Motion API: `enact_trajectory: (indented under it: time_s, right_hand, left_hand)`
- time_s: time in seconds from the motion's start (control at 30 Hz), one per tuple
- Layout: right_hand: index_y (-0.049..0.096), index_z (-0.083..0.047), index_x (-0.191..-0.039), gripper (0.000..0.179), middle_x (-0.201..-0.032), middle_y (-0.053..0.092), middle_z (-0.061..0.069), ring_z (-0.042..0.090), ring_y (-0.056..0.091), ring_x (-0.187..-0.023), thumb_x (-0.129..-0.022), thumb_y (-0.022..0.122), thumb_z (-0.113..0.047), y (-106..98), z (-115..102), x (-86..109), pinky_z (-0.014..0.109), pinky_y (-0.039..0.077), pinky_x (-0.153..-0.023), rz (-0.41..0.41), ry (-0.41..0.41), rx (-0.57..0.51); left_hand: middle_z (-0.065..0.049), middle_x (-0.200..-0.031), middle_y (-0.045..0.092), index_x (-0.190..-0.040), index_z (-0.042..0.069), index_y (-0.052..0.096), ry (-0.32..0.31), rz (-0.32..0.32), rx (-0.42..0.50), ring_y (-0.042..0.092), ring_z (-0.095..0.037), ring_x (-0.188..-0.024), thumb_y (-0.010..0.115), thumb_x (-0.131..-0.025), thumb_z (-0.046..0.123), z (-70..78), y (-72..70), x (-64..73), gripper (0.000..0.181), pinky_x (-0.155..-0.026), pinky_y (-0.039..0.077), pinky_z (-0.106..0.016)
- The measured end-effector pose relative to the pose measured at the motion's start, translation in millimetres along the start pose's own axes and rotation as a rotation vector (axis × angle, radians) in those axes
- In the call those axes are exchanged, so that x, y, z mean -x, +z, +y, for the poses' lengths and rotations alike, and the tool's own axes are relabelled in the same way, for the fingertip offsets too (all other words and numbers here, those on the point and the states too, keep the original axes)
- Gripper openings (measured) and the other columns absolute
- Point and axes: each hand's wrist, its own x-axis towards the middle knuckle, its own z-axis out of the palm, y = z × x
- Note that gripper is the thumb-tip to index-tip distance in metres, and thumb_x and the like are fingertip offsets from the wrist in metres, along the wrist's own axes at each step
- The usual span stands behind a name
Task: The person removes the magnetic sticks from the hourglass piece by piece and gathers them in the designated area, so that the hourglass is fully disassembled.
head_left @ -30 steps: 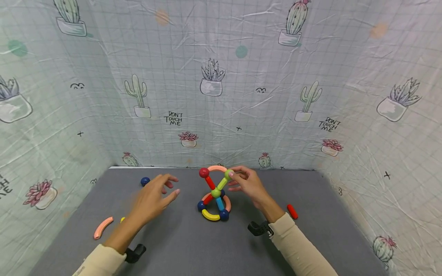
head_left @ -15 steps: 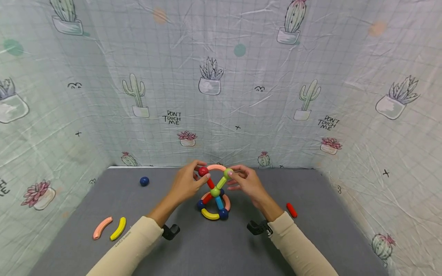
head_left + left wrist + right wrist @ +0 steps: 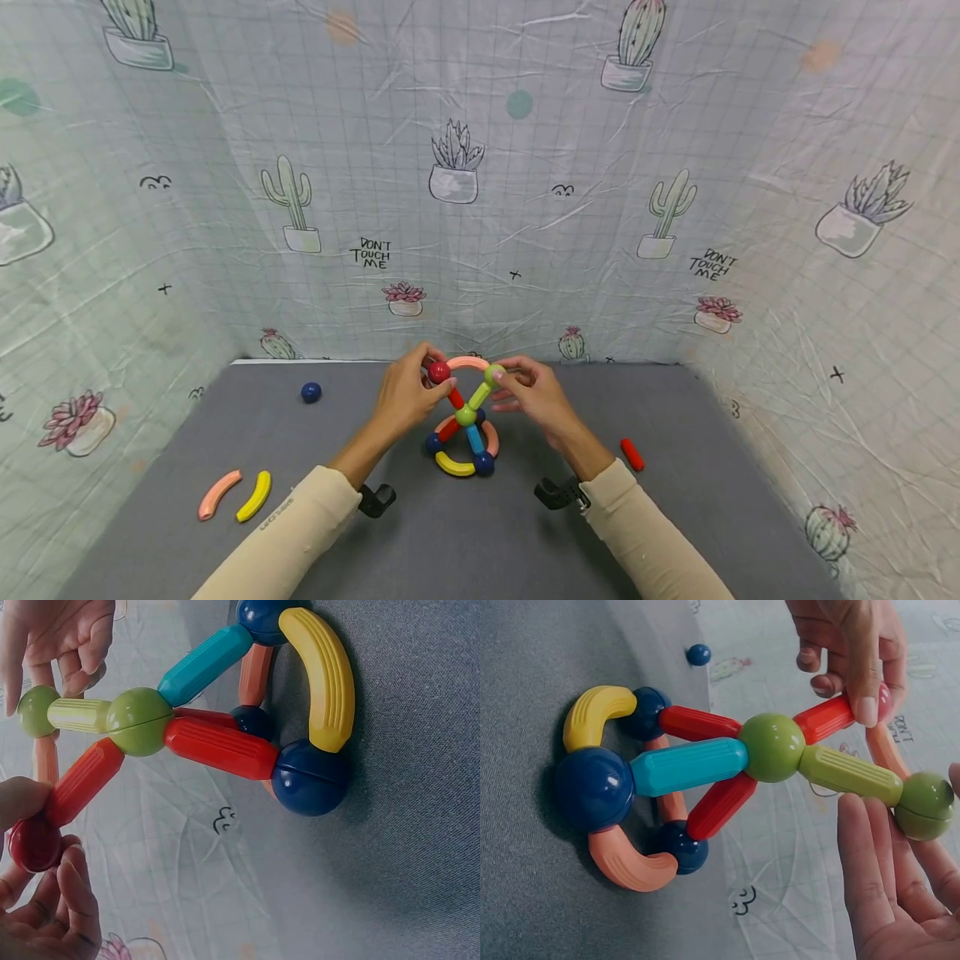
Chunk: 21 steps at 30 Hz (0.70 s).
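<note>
A ball-and-stick structure stands mid-table. Its base joins several blue balls (image 3: 594, 788) with a yellow curved stick (image 3: 324, 681) and pink curved sticks (image 3: 634, 862). Red sticks and a blue stick (image 3: 475, 439) rise to a central green ball (image 3: 466, 415). From there a red stick (image 3: 86, 781) and a green stick (image 3: 853, 775) reach the top balls, bridged by a pink curved stick (image 3: 467, 363). My left hand (image 3: 407, 390) pinches the red ball (image 3: 438, 372) at the upper left. My right hand (image 3: 542, 402) holds the upper-right green ball (image 3: 923, 806) between thumb and fingers.
On the grey table, a loose blue ball (image 3: 311, 392) lies at the back left. A pink curved stick (image 3: 219, 495) and a yellow curved stick (image 3: 254, 497) rest at the left. At the right lies a red stick (image 3: 632, 454). A patterned cloth surrounds the table.
My left hand has come in from the left and now grips the red ball, uncovering the yellow curved stick. The right hand stays at the green ball.
</note>
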Motion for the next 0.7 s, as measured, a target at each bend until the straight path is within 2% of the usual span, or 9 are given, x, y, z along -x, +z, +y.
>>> enact_trajectory:
  time_s: [0.17, 0.23, 0.37, 0.47, 0.6, 0.7]
  right_hand:
    - [0.071, -0.015, -0.13, 0.033, -0.104, 0.072, 0.013, 0.044, 0.076, -0.095, -0.101, 0.075, -0.032, 7.1, 0.3, -1.0, 0.044, 0.066, -0.078, 0.021, -0.062, 0.072]
    - [0.073, -0.016, -0.128, 0.033, -0.1, 0.07, 0.012, 0.046, 0.075, -0.093, -0.1, 0.076, -0.032, 11.0, -0.4, -1.9, 0.04, 0.066, -0.073, 0.038, -0.085, 0.089]
    - [0.075, -0.017, -0.125, 0.031, -0.098, 0.068, 0.011, 0.031, 0.075, -0.078, -0.099, 0.078, -0.032, 19.2, -2.2, -2.6, 0.042, 0.066, -0.07, 0.09, -0.115, 0.116]
    - [0.076, -0.017, -0.124, 0.029, -0.099, 0.07, 0.011, 0.021, 0.073, -0.073, -0.099, 0.078, -0.03, 25.4, -4.5, -1.5, 0.05, 0.065, -0.072, 0.135, -0.139, 0.147]
    - [0.077, -0.016, -0.122, 0.024, -0.098, 0.071, 0.012, 0.036, 0.074, -0.074, -0.1, 0.076, -0.026, 31.3, -5.4, -0.8, 0.049, 0.065, -0.068, 0.181, -0.157, 0.165]
    - [0.078, -0.016, -0.118, 0.02, -0.097, 0.072, 0.011, 0.046, 0.072, -0.077, -0.101, 0.076, -0.024, 33.4, -4.7, -1.1, 0.043, 0.064, -0.063, 0.2, -0.158, 0.162]
  left_hand:
    - [-0.009, -0.101, 0.071, -0.115, 0.011, 0.065, 0.017, -0.004, -0.014, 0.059, -0.02, -0.076, 0.088, -0.089, 0.023, 1.3, -1.0, -0.4, 0.037, -0.068, 0.051, -0.03]
    - [-0.009, -0.101, 0.07, -0.115, 0.011, 0.065, 0.018, -0.008, -0.01, 0.059, -0.02, -0.077, 0.088, -0.089, 0.023, 1.8, -1.8, -0.3, 0.037, -0.068, 0.052, -0.03]
    - [-0.009, -0.102, 0.07, -0.115, 0.011, 0.064, 0.019, -0.028, 0.004, 0.06, -0.02, -0.078, 0.088, -0.089, 0.021, 2.6, -4.8, 0.3, 0.037, -0.069, 0.053, -0.03]
    - [-0.009, -0.104, 0.07, -0.117, 0.012, 0.065, 0.027, -0.044, 0.013, 0.06, -0.02, -0.08, 0.087, -0.09, 0.02, 1.6, -6.5, 0.7, 0.036, -0.071, 0.053, -0.03]
    - [-0.009, -0.107, 0.071, -0.118, 0.013, 0.067, 0.038, -0.063, 0.027, 0.06, -0.021, -0.082, 0.085, -0.091, 0.02, -0.1, -8.0, 1.4, 0.033, -0.073, 0.054, -0.03]
    - [-0.01, -0.109, 0.071, -0.117, 0.013, 0.069, 0.041, -0.087, 0.057, 0.062, -0.024, -0.084, 0.084, -0.092, 0.017, 0.3, -9.6, 1.4, 0.03, -0.075, 0.057, -0.033]
